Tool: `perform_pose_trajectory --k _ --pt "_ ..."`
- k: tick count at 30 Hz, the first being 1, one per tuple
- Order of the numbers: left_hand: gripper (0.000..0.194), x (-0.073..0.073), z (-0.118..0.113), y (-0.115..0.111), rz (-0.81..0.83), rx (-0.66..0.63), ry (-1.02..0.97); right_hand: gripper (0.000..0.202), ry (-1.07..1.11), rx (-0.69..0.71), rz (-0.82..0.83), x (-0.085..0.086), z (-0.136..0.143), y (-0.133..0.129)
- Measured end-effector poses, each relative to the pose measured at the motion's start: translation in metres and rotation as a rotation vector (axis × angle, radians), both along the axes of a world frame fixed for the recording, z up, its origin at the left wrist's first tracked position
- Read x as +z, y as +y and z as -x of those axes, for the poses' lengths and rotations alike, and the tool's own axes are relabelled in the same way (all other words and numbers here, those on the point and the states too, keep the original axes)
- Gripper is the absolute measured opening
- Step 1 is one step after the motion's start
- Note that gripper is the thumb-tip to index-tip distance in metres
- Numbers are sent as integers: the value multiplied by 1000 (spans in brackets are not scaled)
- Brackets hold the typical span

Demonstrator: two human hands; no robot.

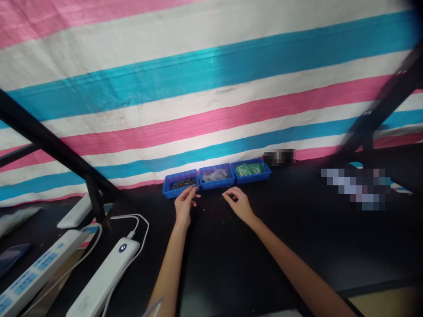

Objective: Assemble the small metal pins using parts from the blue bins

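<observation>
My left hand (185, 205) is at the front edge of the left blue bin (168, 190), which holds dark, thin metal pieces that look like screws. Its fingers are parted and slightly bent, and no held thing shows among them. To the right, my right hand (240, 204) hovers over the black table (211, 255), thumb and forefinger pinched together. Whatever sits in that pinch is too small to make out. Before it stand the middle blue bin (218, 184), with clear plastic bags, and the right blue bin (254, 178), with a green-tinted bag.
Tiny bits (211, 210) lie scattered between the hands. At left are a white power bank (105, 273) with a cable and a white power strip (42, 268). Black metal legs (56, 145) slant on both sides. Behind hangs a striped sheet (205, 105). Two things at right are blurred.
</observation>
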State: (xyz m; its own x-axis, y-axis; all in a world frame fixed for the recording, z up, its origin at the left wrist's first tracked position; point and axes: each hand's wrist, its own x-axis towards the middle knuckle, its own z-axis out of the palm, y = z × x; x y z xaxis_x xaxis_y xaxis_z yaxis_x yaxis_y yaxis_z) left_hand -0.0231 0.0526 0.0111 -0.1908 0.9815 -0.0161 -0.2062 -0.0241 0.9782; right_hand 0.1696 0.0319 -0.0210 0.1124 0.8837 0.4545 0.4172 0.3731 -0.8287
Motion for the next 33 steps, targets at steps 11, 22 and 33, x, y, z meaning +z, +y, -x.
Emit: perform_pose_trajectory --k 11,22,33 --pt "46 -1 26 10 -10 145 -127 14 -213 -112 38 1 -2 -3" --pt "46 6 20 3 -68 -11 -63 23 -380 -98 93 1 0 -5" --pt "41 1 -5 -3 -2 -113 -47 28 -488 -60 111 0 1 -6"
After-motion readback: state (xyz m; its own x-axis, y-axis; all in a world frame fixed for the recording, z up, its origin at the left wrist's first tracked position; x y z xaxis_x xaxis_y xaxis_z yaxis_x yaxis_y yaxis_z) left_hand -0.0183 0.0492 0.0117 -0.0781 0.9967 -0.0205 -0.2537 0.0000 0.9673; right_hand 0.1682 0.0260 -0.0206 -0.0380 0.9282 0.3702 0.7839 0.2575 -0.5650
